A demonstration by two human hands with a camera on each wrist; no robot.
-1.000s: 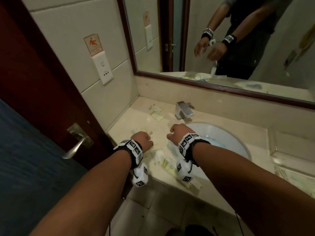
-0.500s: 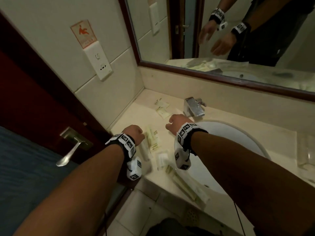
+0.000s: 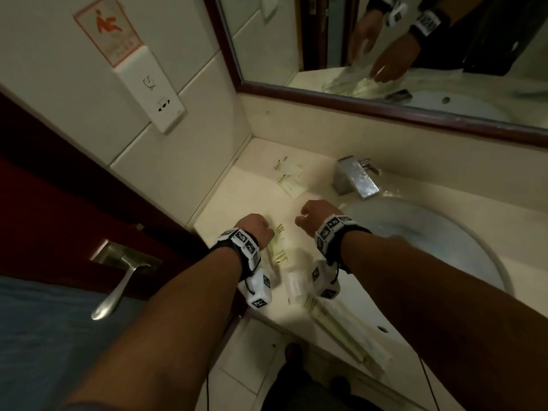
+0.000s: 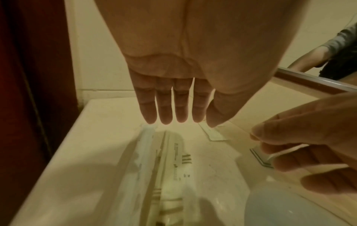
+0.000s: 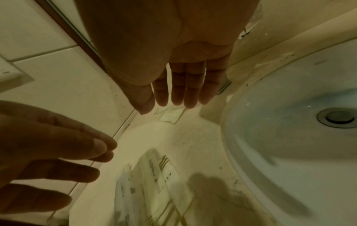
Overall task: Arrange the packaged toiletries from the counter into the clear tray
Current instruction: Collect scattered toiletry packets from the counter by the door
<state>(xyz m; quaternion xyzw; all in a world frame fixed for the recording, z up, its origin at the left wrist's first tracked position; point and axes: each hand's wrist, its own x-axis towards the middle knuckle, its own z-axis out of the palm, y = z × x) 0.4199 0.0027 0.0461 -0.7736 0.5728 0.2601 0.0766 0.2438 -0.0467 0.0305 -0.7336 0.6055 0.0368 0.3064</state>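
Observation:
Pale packaged toiletries lie on the cream counter point(image 3: 237, 203) left of the sink. Two small sachets point(image 3: 289, 179) sit near the back wall, and long packets point(image 3: 277, 249) lie just under my left hand point(image 3: 255, 229). More packets point(image 3: 296, 284) and long ones point(image 3: 341, 327) lie by the front edge. My right hand point(image 3: 314, 215) hovers beside the left, nearer the tap. In the left wrist view my left hand point(image 4: 181, 119) has straight fingers and holds nothing above the long packets point(image 4: 164, 160). My right hand point(image 5: 170, 102) is likewise empty. The clear tray is out of view.
A white sink basin point(image 3: 444, 232) with a chrome tap point(image 3: 355, 179) fills the right of the counter. A mirror point(image 3: 385, 54) runs along the back wall. On the left stand a tiled wall with a socket point(image 3: 160, 96) and a dark door with a lever handle point(image 3: 118, 280).
The view has swung left and down, so the clear tray at the right has left the frame. Both hands have edged a little toward the back wall, still empty.

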